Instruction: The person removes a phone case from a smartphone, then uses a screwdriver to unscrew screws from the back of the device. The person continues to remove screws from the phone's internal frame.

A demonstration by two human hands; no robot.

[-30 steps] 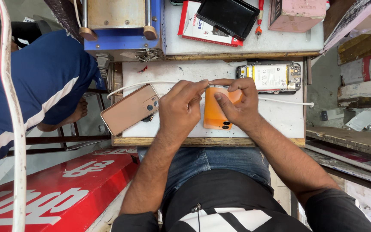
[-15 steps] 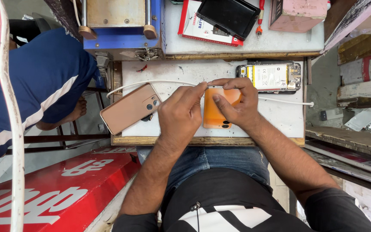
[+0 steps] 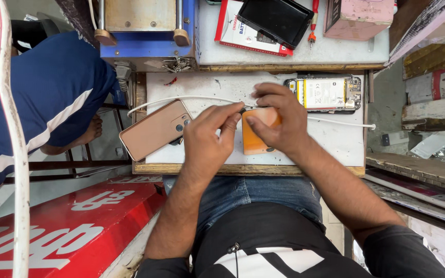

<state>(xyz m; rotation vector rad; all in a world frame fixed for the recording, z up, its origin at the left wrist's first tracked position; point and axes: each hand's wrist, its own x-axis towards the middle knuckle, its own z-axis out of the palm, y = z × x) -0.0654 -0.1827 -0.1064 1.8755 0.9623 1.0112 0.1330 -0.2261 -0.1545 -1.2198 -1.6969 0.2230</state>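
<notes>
free: bare white worktop (image 3: 336,141) right of hands | blocked left: rose-gold phone (image 3: 155,129) | far: opened phone (image 3: 324,93)

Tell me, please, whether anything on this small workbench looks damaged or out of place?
Yes: the opened phone at the bench's far right lies with its back off, battery and circuit boards bare. The rose-gold phone sits askew, overhanging the left edge.

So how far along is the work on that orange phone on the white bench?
Done: an opened phone with its yellow-labelled battery exposed lies set aside at the back. In hand: the right hand steadies the orange phone while the left hand works a thin tool at its top edge. Left: the orange phone looks closed, and the rose-gold phone lies untouched.
</notes>
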